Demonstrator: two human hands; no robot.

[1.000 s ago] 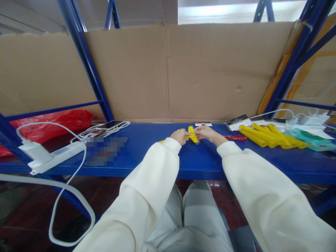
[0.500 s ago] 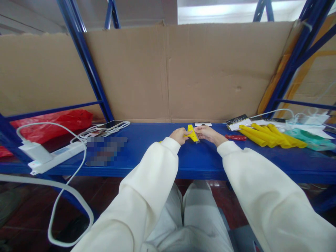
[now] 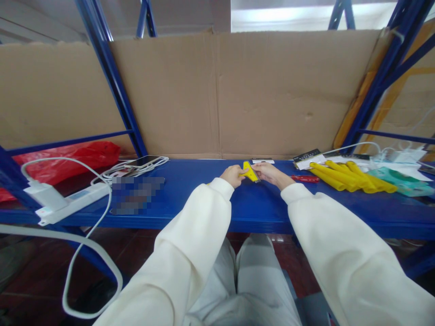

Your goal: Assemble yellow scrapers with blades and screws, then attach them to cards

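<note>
Between my hands, above the blue shelf [image 3: 190,170], is a yellow scraper [image 3: 250,173] with a wide head and a dark, thin edge facing right. My left hand [image 3: 232,175] is closed around its narrow part, the thumb pressing along it. A speck of yellow shows left of that wrist, maybe the handle's end; the sleeve hides what lies between. My right hand [image 3: 270,174] pinches the head's wide edge from the right, its fingertips partly hidden. Just right of that hand lies a red screwdriver-like tool [image 3: 306,179].
Several yellow tubes [image 3: 350,176] lie at the right beside a green plastic packet [image 3: 401,181] and black-and-white cards [image 3: 307,159]. At the left are a white power strip [image 3: 76,202], coiled white cable [image 3: 149,165] and a red bag [image 3: 74,160]. Cardboard [image 3: 272,95] walls the back.
The scraper head has turned slightly, its wide edge tilting a little more to the right. Both hands keep nearly the same place.
</note>
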